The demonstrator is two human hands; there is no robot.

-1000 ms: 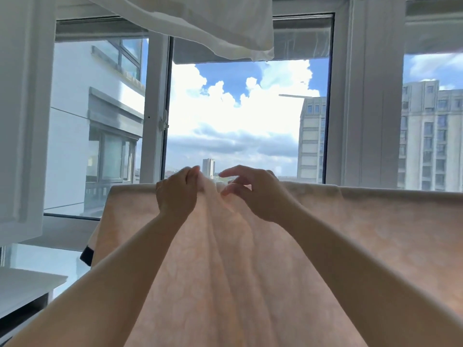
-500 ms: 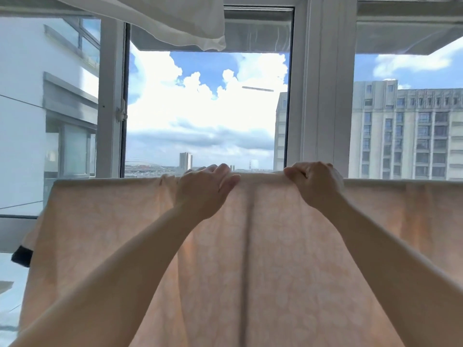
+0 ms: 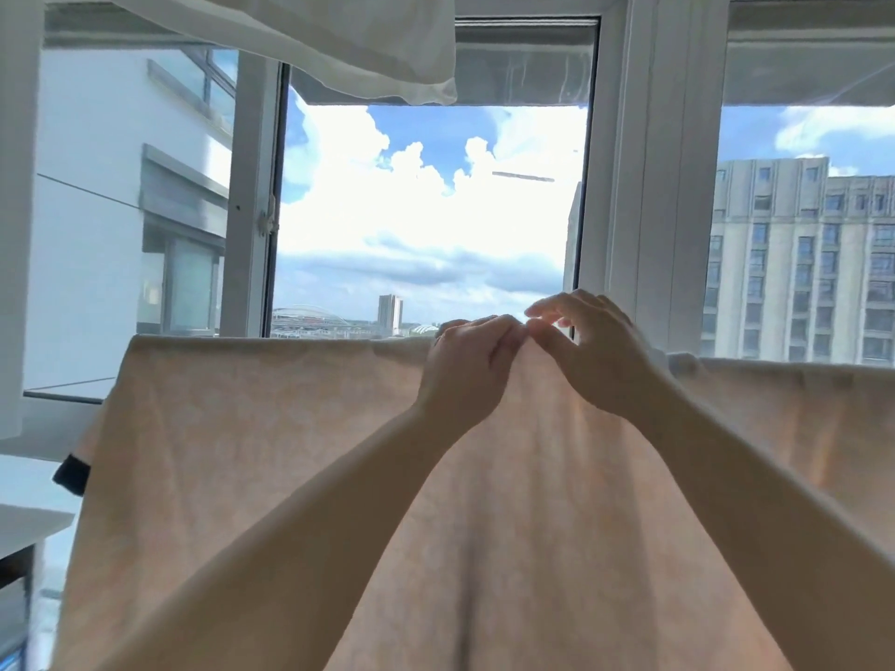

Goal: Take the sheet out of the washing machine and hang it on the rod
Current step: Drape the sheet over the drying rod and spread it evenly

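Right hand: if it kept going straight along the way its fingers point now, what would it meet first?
The right hand points left along the top fold of the sheet, thumb and forefinger pinching it. The first thing in that line is the left hand, whose fingertips already look to touch it; depth is unclear.
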